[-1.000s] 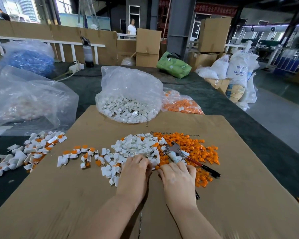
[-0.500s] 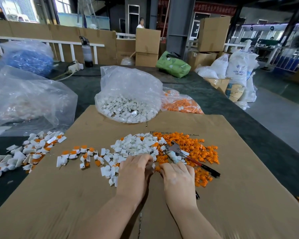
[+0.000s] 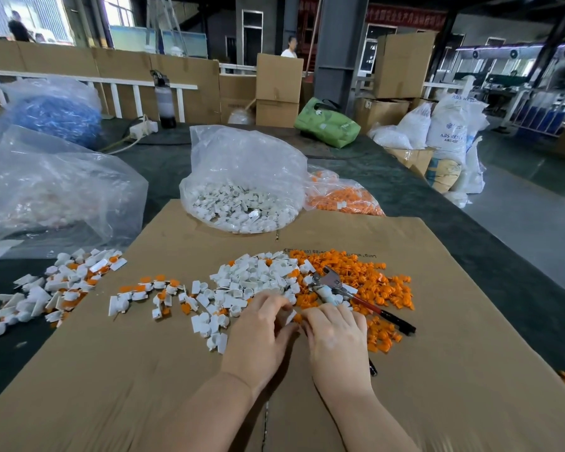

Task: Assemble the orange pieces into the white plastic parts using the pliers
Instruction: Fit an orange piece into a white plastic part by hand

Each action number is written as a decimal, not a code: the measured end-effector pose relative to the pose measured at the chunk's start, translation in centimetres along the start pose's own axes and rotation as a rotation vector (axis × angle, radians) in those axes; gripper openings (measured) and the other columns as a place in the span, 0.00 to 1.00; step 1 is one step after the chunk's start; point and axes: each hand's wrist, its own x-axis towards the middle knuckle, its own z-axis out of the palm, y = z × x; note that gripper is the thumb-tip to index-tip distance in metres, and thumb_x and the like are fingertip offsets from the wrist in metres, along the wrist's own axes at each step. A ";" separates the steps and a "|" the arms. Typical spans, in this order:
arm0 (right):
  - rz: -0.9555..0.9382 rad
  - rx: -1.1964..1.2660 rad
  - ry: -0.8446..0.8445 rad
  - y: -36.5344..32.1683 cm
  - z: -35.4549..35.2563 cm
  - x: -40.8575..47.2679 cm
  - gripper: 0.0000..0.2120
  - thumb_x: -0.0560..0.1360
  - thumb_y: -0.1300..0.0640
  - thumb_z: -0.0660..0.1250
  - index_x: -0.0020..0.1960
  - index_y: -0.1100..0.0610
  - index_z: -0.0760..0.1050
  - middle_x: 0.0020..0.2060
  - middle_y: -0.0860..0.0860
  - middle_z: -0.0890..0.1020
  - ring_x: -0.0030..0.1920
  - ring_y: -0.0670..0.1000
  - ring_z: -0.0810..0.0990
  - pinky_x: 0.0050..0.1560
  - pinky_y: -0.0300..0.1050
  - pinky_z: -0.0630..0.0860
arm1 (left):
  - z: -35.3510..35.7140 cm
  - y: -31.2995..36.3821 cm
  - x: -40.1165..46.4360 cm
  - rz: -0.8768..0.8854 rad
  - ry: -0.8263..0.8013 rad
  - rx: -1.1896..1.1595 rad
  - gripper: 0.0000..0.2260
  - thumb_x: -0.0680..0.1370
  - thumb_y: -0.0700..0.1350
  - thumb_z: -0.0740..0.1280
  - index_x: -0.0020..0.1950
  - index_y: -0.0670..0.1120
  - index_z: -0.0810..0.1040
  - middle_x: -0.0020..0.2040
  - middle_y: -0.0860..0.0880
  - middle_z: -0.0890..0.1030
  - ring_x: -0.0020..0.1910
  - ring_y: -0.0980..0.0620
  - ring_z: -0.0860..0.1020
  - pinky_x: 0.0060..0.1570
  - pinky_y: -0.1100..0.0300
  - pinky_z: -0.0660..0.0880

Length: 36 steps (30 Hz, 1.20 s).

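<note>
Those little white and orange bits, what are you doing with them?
A person is fitting pieces together by hand on a cardboard sheet. The left hand pinches a white part, meeting the right hand at an orange piece. The pliers lie unused on the orange pile.

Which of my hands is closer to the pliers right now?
Right. Your right hand sits just below the pliers, nearly touching; your left hand is farther off, to their lower left.

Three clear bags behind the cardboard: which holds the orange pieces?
The small bag of orange pieces, rightmost, beside the middle bag of white parts. The large left bag shows only pale contents.
</note>
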 end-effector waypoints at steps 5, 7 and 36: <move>0.040 0.131 0.029 0.0 -0.4 0.1 0.09 0.64 0.66 0.77 0.37 0.55 0.79 0.31 0.47 0.80 0.33 0.52 0.78 0.37 0.48 0.73 | 0.2 0.1 0.1 -0.071 0.069 -0.079 0.06 0.76 0.38 0.68 0.50 0.44 0.82 0.48 0.56 0.76 0.45 0.59 0.75 0.46 0.80 0.65; 0.083 0.187 0.040 0.0 -0.6 0.2 0.08 0.66 0.65 0.76 0.37 0.56 0.78 0.30 0.47 0.80 0.32 0.52 0.78 0.36 0.48 0.73 | 0.4 0.4 0.1 -0.111 0.092 -0.154 0.05 0.75 0.38 0.69 0.47 0.45 0.83 0.47 0.58 0.73 0.44 0.61 0.75 0.46 0.77 0.68; 0.050 0.269 -0.031 -0.1 -0.8 0.0 0.12 0.66 0.64 0.75 0.32 0.59 0.71 0.26 0.49 0.73 0.28 0.53 0.73 0.35 0.49 0.71 | 0.2 0.3 -0.4 -0.354 -0.063 -0.413 0.05 0.76 0.43 0.68 0.42 0.53 0.78 0.35 0.53 0.80 0.36 0.61 0.77 0.35 0.73 0.69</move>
